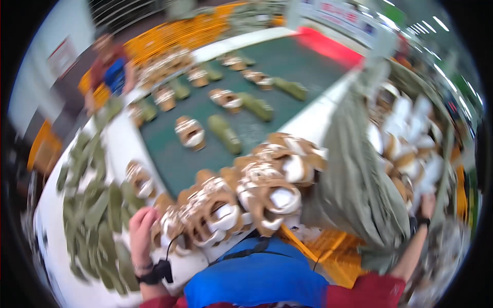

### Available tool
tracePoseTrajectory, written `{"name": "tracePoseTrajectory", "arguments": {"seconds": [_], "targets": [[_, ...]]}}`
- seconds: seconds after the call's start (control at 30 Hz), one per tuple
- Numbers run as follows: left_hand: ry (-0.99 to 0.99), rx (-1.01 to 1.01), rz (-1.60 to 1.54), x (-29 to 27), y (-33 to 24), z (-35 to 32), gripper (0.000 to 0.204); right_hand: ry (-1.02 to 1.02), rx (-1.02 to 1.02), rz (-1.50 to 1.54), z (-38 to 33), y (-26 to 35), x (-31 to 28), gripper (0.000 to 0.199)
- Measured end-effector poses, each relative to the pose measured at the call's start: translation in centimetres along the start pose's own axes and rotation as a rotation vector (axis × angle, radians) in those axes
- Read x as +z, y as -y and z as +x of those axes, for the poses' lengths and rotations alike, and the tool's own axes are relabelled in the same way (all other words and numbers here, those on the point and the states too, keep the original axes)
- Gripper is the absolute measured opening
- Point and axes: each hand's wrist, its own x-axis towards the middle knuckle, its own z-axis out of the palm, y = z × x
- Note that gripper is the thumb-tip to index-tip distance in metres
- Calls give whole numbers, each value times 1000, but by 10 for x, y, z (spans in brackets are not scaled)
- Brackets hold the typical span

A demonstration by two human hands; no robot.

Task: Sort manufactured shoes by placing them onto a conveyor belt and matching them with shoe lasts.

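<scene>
The picture is blurred by motion. A row of brown and white shoe uppers (241, 200) lies stacked along the white table edge in front of my chest. My left hand (141, 232), with a black wrist strap, curls around the left end of this row. My right hand (426, 206) is stretched out to the right and grips the rim of a large grey-green sack (354, 169). The sack is full of more brown and white uppers (405, 138).
A green conveyor belt (257, 128) carries paired uppers and olive insoles away from me. Several olive insoles (92, 215) are piled on the white table at left. A co-worker in red and blue (110, 69) stands at the far left. An orange crate (334, 251) sits below the sack.
</scene>
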Motion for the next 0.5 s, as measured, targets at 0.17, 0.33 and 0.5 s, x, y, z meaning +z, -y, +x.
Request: {"name": "tracePoseTrajectory", "arguments": {"seconds": [0.17,0.33,0.5], "targets": [[-58,39,98,-22,30,-21,18,-385,259,378,49,201,-114,33],[-105,5,59,-31,45,-36,17,15,-57,1030,-25,460,-194,34],[-30,119,423,-41,49,-42,16,827,-572,1021,-50,603,-191,16]]}}
